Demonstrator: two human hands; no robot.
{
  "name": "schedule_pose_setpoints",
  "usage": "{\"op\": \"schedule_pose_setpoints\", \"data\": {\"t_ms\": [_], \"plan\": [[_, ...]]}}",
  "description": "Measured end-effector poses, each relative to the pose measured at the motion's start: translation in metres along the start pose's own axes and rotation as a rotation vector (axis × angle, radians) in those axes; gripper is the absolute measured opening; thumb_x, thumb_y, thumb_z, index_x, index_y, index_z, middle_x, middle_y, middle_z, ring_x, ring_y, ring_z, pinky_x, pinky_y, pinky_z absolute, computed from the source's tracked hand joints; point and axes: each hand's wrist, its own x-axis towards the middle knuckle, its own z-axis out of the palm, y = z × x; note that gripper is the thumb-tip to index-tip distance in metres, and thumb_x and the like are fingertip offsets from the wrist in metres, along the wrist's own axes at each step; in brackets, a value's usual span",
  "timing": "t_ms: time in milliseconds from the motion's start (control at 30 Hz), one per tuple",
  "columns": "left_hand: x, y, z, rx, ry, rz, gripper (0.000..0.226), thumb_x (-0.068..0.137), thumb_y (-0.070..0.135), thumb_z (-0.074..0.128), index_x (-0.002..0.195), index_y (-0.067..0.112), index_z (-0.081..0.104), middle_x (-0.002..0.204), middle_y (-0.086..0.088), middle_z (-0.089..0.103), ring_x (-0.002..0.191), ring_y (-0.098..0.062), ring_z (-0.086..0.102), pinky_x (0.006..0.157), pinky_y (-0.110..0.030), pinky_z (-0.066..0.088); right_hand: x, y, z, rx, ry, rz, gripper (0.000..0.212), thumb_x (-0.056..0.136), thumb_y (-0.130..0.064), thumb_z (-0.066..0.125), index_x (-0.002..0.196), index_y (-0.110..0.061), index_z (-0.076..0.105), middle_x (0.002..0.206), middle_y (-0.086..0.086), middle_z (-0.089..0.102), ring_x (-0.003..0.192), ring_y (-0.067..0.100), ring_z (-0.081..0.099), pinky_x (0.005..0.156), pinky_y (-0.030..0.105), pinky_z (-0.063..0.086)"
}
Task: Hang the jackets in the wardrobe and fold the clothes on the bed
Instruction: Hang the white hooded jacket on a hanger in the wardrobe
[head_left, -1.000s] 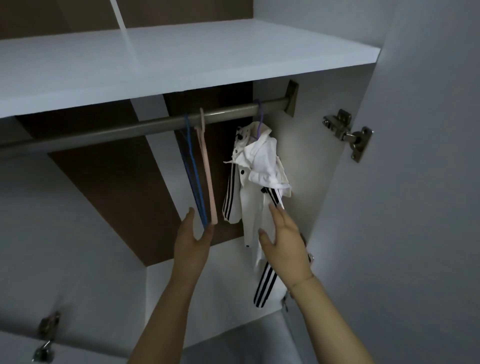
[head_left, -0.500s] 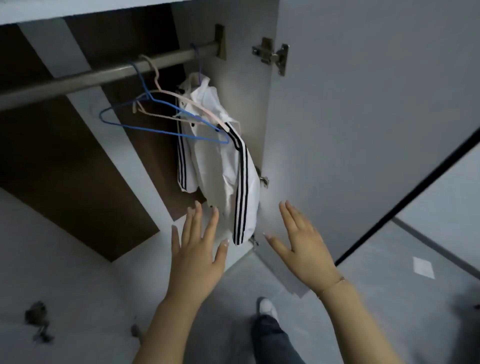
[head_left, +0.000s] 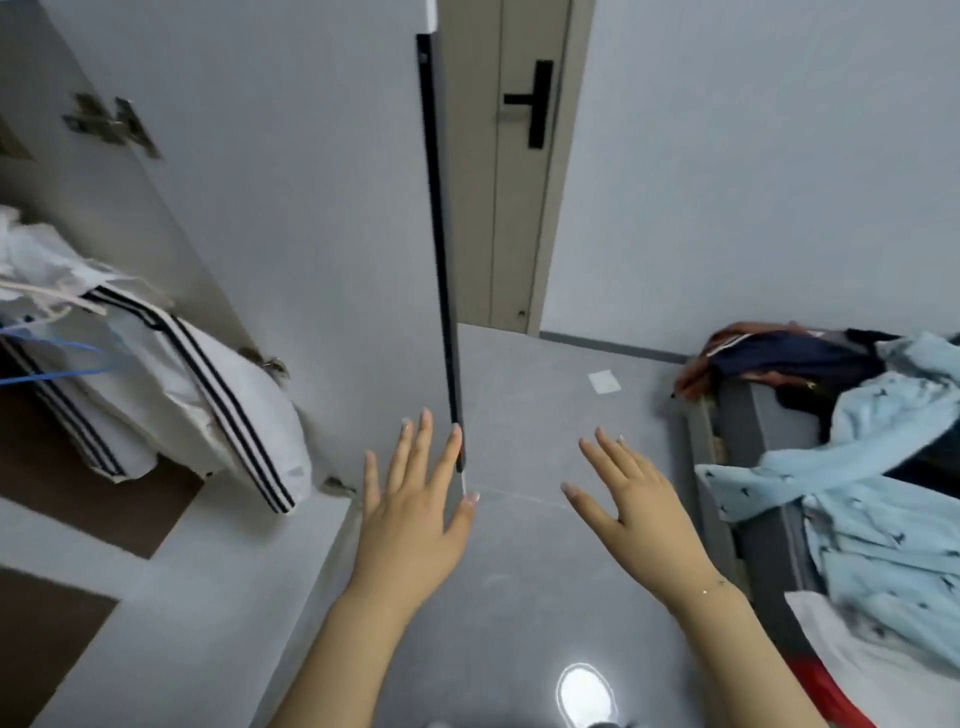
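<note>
Both hands empty: left hand (head_left: 415, 512) and right hand (head_left: 636, 501) held out over grey floor (head_left: 519, 597), fingers spread straight, touching nothing. Open wardrobe door (head_left: 311, 208) stood edge-on just beyond the left fingertips. White striped jacket (head_left: 208, 384) hung inside the wardrobe at far left, beside a blue hanger (head_left: 67, 345). Light-blue garment (head_left: 878, 499) lay heaped over the bed's near edge (head_left: 748, 519), at right. White shoe (head_left: 584, 696) below.

Both bare forearms reach forward from the lower edge of the view. The left hand (head_left: 415, 512) is held out flat, back up, fingers straight and spread. The right hand (head_left: 636, 512) mirrors it, fingers splayed, holding nothing, a thin bracelet at its wrist.
</note>
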Motion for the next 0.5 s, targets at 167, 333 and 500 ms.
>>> {"op": "schedule_pose_setpoints", "data": {"t_ms": [167,333,500], "plan": [[0.024,0.116,0.033,0.019,-0.079,0.21,0.069,0.1,0.053,0.03,0.152,0.039,-0.013,0.155,0.011,-0.035,0.139,-0.007,-0.038,0.118,-0.043,-0.018,-0.061,0.102,-0.042,0.025,0.11,0.196,0.067,0.095,-0.06,0.038,0.153,-0.03,0.023,0.162,-0.009,0.013,0.149,0.01,0.008,0.122,0.031,0.007],[0.034,0.264,0.088,-0.042,-0.207,0.413,0.069,0.1,0.052,0.034,0.153,0.04,-0.008,0.158,0.012,-0.027,0.14,-0.003,-0.034,0.117,-0.04,-0.017,-0.147,0.228,-0.086,0.057,0.182,0.415,0.066,0.095,-0.055,0.043,0.153,-0.027,0.026,0.161,-0.006,0.017,0.149,0.014,0.014,0.121,0.033,0.015],[0.027,0.414,0.148,-0.056,-0.346,0.624,0.067,0.1,0.05,0.037,0.155,0.038,0.0,0.16,0.012,-0.021,0.142,-0.003,-0.028,0.118,-0.04,-0.015,-0.242,0.342,-0.117,0.115,0.246,0.648,0.066,0.096,-0.054,0.044,0.153,-0.027,0.023,0.161,-0.007,0.016,0.148,0.013,0.015,0.119,0.03,0.014]]}}
